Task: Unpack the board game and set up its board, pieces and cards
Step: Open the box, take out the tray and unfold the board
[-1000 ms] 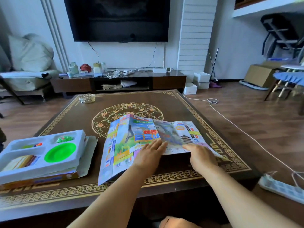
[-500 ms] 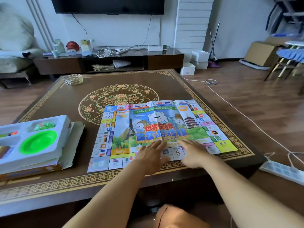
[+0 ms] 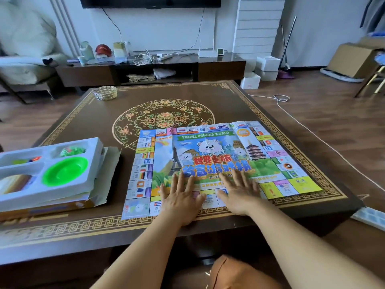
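The paper game board [image 3: 216, 161] is lying unfolded and face up on the dark brown counter [image 3: 239, 105], toward its near right part, with its near edge close to the counter's gold-patterned border. Both hands are resting on the board's near strip, palms down. The left hand [image 3: 182, 197] is lying flat with its fingers straight and spread, pressing the sheet and gripping nothing; its fingertips are reaching the blue lettering in the middle picture. The right hand [image 3: 239, 190] is lying just beside it, apart from it, equally flat with fingers splayed, also holding nothing.

The board is thin and glossy, rectangular, showing fold creases, and its far right corner is lifting slightly. Small coloured squares with flags are running around its edge, and cartoon bears are sitting under a "TRAVEL AROUND WORLD" banner.

Well to the left of the hands, a white moulded plastic tray [image 3: 91, 180] is sitting on top of the cardboard game box [image 3: 52, 207]. 1 compartment is holding a round bright green dish [image 3: 65, 171], shiny and shallow; another is holding a stack of cards [image 3: 14, 183], blurred. A small woven ring-shaped object [image 3: 104, 92] is sitting at the counter's far left.
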Motion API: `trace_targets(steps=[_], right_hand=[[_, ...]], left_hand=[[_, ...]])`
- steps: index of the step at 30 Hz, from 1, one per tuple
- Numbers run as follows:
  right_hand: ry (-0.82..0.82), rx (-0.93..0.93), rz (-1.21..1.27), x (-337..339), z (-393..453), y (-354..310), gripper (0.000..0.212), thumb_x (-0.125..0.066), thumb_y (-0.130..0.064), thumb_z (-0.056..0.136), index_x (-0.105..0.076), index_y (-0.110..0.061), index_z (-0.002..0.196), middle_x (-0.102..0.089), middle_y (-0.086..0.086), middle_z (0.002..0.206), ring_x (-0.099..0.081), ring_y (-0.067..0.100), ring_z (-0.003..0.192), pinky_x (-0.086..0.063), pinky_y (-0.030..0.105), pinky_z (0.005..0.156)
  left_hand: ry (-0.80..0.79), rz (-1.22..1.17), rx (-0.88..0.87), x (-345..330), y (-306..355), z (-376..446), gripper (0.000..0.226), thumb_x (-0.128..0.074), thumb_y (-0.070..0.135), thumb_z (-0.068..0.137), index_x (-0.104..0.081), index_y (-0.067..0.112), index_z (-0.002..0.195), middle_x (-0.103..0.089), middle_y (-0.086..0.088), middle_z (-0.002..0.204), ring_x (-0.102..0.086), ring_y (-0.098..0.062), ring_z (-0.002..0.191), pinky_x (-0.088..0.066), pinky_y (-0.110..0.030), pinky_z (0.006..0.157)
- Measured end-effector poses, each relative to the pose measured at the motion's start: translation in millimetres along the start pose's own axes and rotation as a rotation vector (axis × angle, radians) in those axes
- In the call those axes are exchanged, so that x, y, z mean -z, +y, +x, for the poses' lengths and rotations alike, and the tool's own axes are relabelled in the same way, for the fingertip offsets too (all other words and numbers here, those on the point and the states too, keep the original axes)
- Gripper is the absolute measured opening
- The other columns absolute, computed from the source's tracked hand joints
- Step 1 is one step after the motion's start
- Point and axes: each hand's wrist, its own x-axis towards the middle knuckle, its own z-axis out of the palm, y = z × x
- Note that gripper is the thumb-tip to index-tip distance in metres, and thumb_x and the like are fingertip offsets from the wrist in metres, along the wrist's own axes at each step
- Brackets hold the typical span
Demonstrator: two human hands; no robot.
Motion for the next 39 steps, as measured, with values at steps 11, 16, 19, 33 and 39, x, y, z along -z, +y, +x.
trace_targets(steps=[11, 16, 19, 33, 39], right_hand=[[0.045, -0.063, 0.094, 5, -4, -13, 0.068, -0.022, -0.071, 0.088, 0.006, -0.049, 0.146, 0.028, -0.004, 0.155, 0.027, 0.028, 0.142, 0.009, 0.059, 0.113], [0.047, -0.101, 0.088, -11, -3, -14, 0.072, -0.014, -0.076, 0.085, 0.021, -0.049, 0.142, 0.036, -0.002, 0.151, 0.034, 0.031, 0.138, 0.012, 0.064, 0.109], [0.015, -0.113, 0.1, -5, -3, -14, 0.073, -0.017, -0.075, 0.086, 0.02, -0.048, 0.143, 0.036, -0.002, 0.151, 0.034, 0.032, 0.138, 0.009, 0.065, 0.109], [0.547, 0.211, 0.247, 29, -8, -134, 0.032, -0.044, -0.043, 0.096, -0.058, -0.023, 0.117, -0.069, -0.001, 0.109, -0.06, 0.024, 0.104, -0.03, 0.034, 0.095], [0.53, 0.399, 0.438, 41, -10, -226, 0.024, -0.049, -0.036, 0.095, -0.065, -0.018, 0.09, -0.071, 0.007, 0.089, -0.062, 0.032, 0.088, -0.042, 0.032, 0.072]], left_hand=[[0.039, -0.053, 0.074, 4, -27, -13, 0.069, -0.022, 0.062, 0.093, 0.005, 0.034, 0.15, 0.019, 0.003, 0.158, 0.02, -0.018, 0.145, 0.007, -0.053, 0.115], [0.036, -0.05, 0.07, -1, -38, -16, 0.071, -0.018, 0.066, 0.091, 0.007, 0.035, 0.15, 0.022, 0.004, 0.157, 0.022, -0.019, 0.144, 0.008, -0.055, 0.113], [0.01, -0.051, 0.069, 1, -36, -14, 0.072, -0.018, 0.066, 0.091, 0.007, 0.035, 0.15, 0.022, 0.003, 0.157, 0.023, -0.02, 0.144, 0.009, -0.056, 0.112], [0.331, -0.403, 0.023, 59, -82, -29, 0.043, -0.045, 0.028, 0.096, -0.039, 0.023, 0.139, -0.047, -0.004, 0.136, -0.045, -0.024, 0.123, -0.042, -0.037, 0.096], [0.531, -0.379, 0.111, 98, -145, -52, 0.028, -0.042, 0.02, 0.096, -0.057, 0.016, 0.12, -0.061, -0.009, 0.118, -0.052, -0.029, 0.112, -0.042, -0.035, 0.085]])
